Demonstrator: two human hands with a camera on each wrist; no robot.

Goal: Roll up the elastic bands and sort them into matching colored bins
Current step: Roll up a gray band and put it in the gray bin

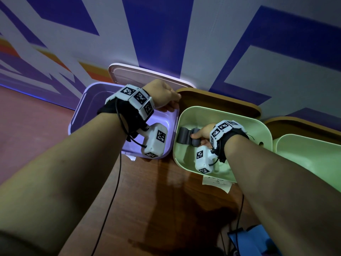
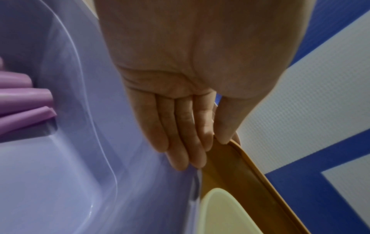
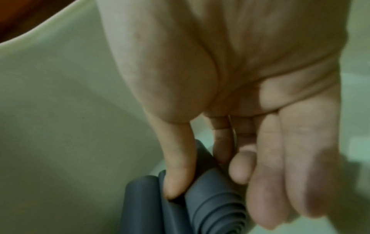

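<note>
In the green bin (image 1: 258, 124): right hand (image 1: 202, 134) pinching a rolled grey band (image 1: 186, 138). Left hand (image 1: 162, 97), fingers straight, on the purple bin (image 1: 83, 102) rim.

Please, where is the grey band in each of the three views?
Head: grey band at centre, in the green bin, held by the right hand.
Left wrist: not in view.
Right wrist: bottom centre, thumb on it.
Shared landmark: green bin.
</note>
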